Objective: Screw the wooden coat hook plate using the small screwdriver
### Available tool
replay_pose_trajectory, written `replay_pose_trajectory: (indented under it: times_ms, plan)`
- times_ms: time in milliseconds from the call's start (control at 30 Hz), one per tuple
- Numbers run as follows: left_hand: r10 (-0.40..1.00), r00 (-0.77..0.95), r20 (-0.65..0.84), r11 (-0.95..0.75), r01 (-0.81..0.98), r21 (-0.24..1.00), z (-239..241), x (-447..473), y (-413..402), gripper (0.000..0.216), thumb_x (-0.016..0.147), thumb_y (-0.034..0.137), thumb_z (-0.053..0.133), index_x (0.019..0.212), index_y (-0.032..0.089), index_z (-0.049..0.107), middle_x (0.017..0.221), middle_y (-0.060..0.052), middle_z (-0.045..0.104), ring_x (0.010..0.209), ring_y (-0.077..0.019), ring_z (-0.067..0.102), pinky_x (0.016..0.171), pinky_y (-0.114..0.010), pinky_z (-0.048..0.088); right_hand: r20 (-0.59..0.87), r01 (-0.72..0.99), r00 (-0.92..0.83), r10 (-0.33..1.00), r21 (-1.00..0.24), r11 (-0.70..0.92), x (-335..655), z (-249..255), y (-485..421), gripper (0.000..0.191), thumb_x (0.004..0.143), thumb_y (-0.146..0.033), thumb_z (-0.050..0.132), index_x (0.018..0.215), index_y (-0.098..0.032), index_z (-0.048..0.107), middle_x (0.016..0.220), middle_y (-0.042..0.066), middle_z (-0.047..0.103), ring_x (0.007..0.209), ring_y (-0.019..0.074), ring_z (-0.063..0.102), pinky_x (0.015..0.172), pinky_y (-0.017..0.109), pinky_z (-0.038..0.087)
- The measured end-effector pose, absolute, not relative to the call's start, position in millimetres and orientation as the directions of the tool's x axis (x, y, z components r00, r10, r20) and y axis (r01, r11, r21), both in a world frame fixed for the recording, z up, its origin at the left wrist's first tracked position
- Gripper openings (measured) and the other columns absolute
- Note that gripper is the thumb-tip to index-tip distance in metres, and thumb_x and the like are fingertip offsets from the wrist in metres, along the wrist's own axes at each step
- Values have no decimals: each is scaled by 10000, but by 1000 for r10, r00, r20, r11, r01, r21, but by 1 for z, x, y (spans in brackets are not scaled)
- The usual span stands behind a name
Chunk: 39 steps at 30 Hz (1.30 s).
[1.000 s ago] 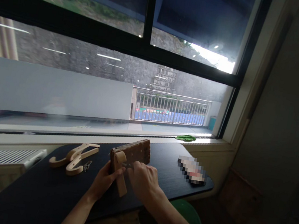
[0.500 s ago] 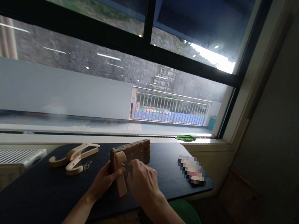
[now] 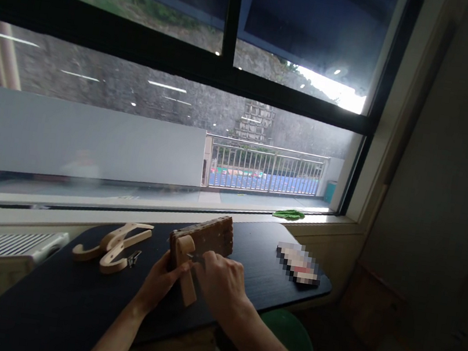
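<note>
A brown, rough-edged board point(image 3: 211, 236) is tilted up over the dark table. Against its near left end lies a pale wooden hook point(image 3: 187, 286), its curved tip at the top. My left hand point(image 3: 160, 282) is wrapped around the hook and the board's end, thumb across the hook. My right hand point(image 3: 221, 279) is closed in a pinch just right of the hook. A thin metal piece point(image 3: 190, 256) shows between its fingertips and the hook; its kind is too small to tell.
More pale wooden hooks point(image 3: 117, 249) lie at left on the dark table point(image 3: 61, 296), beside small metal pieces point(image 3: 133, 258). A pixelated flat object point(image 3: 299, 263) lies at right. Green leaves point(image 3: 288, 214) rest on the windowsill. A green stool point(image 3: 291, 339) stands below; a radiator point(image 3: 7, 250) is at left.
The view has shifted slightly. My right fingers have turned a little at the hook, and the thin metal piece shows more. My left hand keeps its grip.
</note>
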<state>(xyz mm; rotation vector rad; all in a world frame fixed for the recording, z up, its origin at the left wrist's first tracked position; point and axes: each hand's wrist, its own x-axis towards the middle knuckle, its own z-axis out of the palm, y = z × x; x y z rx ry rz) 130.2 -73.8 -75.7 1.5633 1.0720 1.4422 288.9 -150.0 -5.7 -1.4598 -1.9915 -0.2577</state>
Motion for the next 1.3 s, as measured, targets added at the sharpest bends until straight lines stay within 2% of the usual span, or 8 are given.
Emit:
replay_pose_trajectory:
  times_ms: [267,367,500,633,900,1100,1300]
  plan:
    - [931,-21,366,-362,96,927,-73,132,-75,468,588,383,665,989,164,564,913,-47,653,866,-235,590,738,-322,473,607,901,-158,779,-235,366,291,2,-153,228,864,-314,319,769,-205,496,779,15,603,727,157,569,613,263,343]
    - [939,-14,343,-341,76,937,-72,132,-75,488,590,373,667,1017,166,553,946,-51,650,893,-237,586,761,-327,473,617,878,-172,768,-258,404,290,4,-156,155,828,-315,376,880,-213,481,810,15,590,760,168,559,622,265,356]
    - [939,22,343,-343,61,937,-72,132,-75,473,619,363,650,1034,166,540,968,-55,642,902,-230,583,785,-331,463,621,852,-196,759,-275,445,288,2,-159,192,809,-270,398,992,-222,435,840,10,585,789,168,557,635,266,368]
    - [929,9,371,-370,70,926,-73,132,-75,482,600,388,659,1014,164,554,953,-53,648,891,-228,585,780,-328,458,619,870,-195,761,-248,425,290,2,-157,154,843,-270,352,953,-233,453,849,8,583,792,175,557,622,276,373]
    - [927,0,374,-372,88,924,-76,131,-73,453,604,393,654,982,164,557,893,-37,652,851,-222,588,745,-320,462,581,901,-202,788,-205,382,289,5,-155,107,841,-263,386,870,-198,466,824,29,603,766,171,582,608,266,377]
    - [931,-15,364,-361,92,928,-73,132,-75,473,583,414,657,974,162,567,889,-43,655,834,-228,594,740,-328,466,534,919,-162,830,-224,324,286,-4,-149,198,852,-365,366,848,-185,448,712,37,632,677,181,606,568,264,363]
    - [932,-12,362,-359,101,928,-71,133,-77,461,588,413,654,965,162,569,874,-38,658,826,-226,597,714,-319,471,586,915,-160,794,-213,343,292,1,-151,219,860,-353,346,774,-196,472,763,25,621,708,161,588,593,256,343]
